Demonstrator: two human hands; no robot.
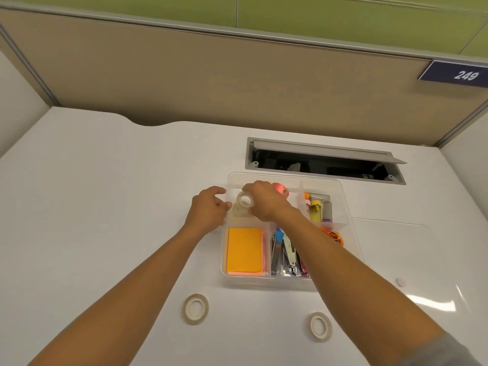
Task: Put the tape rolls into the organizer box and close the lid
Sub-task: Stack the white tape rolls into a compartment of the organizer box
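The clear organizer box (343, 196) sits open on the white desk. My right hand (264, 199) grips a clear tape roll (245, 200) over the box's back left compartment, where another clear roll (239, 211) lies and a pink roll (281, 188) shows behind my hand. My left hand (208, 207) rests against the box's left wall, fingers curled and holding nothing. Two more tape rolls lie flat on the desk in front of the box, one to the left (195, 309) and one to the right (320, 326). The clear lid (433, 294) lies on the desk right of the box.
Other compartments hold orange sticky notes (244, 249), staplers and clips (286, 256), glue sticks and markers (317, 207), and orange scissors (334, 236). An open cable hatch (324, 161) lies behind the box. A beige partition stands at the desk's back.
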